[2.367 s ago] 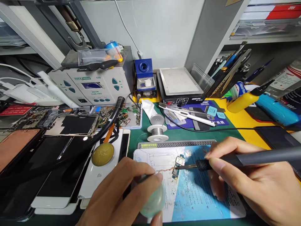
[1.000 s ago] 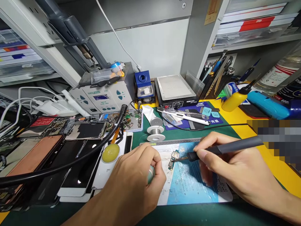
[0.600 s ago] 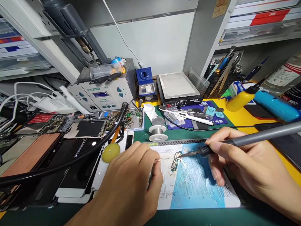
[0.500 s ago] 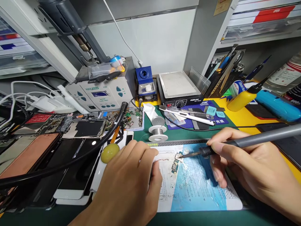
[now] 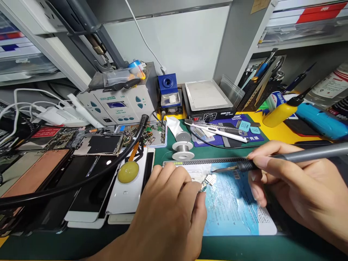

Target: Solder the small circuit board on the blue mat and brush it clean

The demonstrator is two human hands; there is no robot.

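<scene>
My left hand [image 5: 171, 206] is closed at the near end of a small circuit board [image 5: 210, 180], its finger and thumb pinching it. The hand hides that end; the far end with a silvery metal part shows. Between the fingers of my right hand [image 5: 282, 177] is a soldering iron [image 5: 307, 154], held like a pen. Its dark tip points left, just above the board's far end; contact cannot be made out. Under both lies a blue and white printed sheet [image 5: 233, 214]. Behind my left hand stands a spool of solder wire [image 5: 183, 149].
A white phone back with a yellow-green disc [image 5: 128, 172] lies left, beside more phones. A thick black hose [image 5: 108, 172] crosses them. Farther back stand a grey hot-air station [image 5: 116, 105], a blue iron stand [image 5: 167, 85] and a heating plate [image 5: 205, 95]. A yellow bottle [image 5: 280, 114] stands right.
My left hand has moved right, from beside the board onto its near end. The iron's tip has lifted off the board's far end and shifted slightly back. The view has shifted a little.
</scene>
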